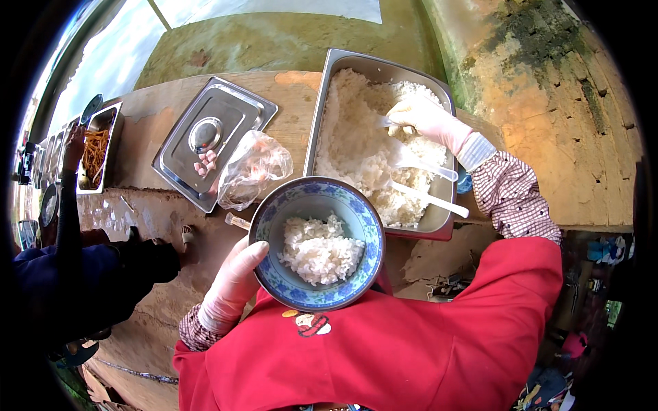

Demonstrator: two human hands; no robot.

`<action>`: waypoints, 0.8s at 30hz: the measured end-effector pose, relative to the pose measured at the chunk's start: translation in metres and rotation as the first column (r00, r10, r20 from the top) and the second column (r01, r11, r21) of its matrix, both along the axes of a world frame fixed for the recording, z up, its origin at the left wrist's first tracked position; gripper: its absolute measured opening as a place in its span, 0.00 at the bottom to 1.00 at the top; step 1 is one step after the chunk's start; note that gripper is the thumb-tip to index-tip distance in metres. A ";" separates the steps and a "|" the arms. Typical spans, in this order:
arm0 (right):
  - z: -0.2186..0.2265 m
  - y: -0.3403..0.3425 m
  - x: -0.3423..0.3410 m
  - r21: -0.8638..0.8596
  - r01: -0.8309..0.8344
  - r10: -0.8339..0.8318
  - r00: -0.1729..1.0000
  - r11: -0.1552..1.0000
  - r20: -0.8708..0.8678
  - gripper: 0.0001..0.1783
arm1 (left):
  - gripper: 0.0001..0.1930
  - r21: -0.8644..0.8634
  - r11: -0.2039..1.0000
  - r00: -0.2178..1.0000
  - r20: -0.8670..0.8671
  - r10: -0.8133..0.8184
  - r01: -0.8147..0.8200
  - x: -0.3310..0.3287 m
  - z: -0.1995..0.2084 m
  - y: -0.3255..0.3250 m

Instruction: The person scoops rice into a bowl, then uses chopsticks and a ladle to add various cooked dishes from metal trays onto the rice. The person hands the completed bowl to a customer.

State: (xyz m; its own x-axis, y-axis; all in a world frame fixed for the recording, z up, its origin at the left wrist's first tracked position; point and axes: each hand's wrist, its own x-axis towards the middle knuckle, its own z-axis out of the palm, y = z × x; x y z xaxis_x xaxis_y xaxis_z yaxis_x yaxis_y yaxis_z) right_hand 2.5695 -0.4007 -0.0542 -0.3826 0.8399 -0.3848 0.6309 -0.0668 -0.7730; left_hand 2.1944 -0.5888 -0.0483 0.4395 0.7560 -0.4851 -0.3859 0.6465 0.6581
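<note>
My left hand [236, 277], in a pale glove, grips the near left side of a blue-and-white patterned bowl [267, 286], thumb over its rim. White cooked rice [321, 250] lies in the bowl. Beyond it stands a deep steel pan [322, 113] holding much more rice [356, 157]. Over the pan's right part, my gloved right hand [421, 120] has its fingers curled around a white plastic spoon, of which only a bit shows. Two more white plastic spoons rest in the rice below that hand, the upper spoon [428, 166] and the lower spoon [432, 198], handles over the pan's edge.
Left of the pan, a steel lid [236, 103] carries small pinkish pieces [205, 163], with a crumpled clear plastic bag [253, 168] at its near edge. Farther left, another person [75, 274] stands by a pan of orange shreds [96, 154]. A stained wall [541, 123] rises behind.
</note>
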 end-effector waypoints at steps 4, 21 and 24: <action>0.009 -0.010 -0.001 -0.026 0.027 -0.028 0.999 0.999 -0.027 0.14 | 0.36 -0.014 1.000 1.000 0.011 -0.023 0.023 -0.001 0.004 0.004; 0.099 -0.147 -0.039 0.035 0.433 -0.401 0.861 0.901 -0.314 0.15 | 0.31 0.020 0.999 0.995 0.093 -0.047 0.046 0.004 0.032 0.014; 0.099 -0.176 -0.076 0.573 0.230 -0.171 0.973 0.786 -0.156 0.15 | 0.29 0.013 0.996 0.986 0.143 -0.086 0.085 0.003 0.033 0.019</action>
State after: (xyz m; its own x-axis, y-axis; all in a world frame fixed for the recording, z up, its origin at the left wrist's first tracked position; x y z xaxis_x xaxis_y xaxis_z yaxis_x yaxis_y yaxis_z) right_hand 2.4940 -0.5768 0.0448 -0.1881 0.9544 0.2316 0.5792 0.2983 -0.7587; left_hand 2.1974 -0.5703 -0.0152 0.5677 0.7156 -0.4069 -0.4200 0.6769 0.6045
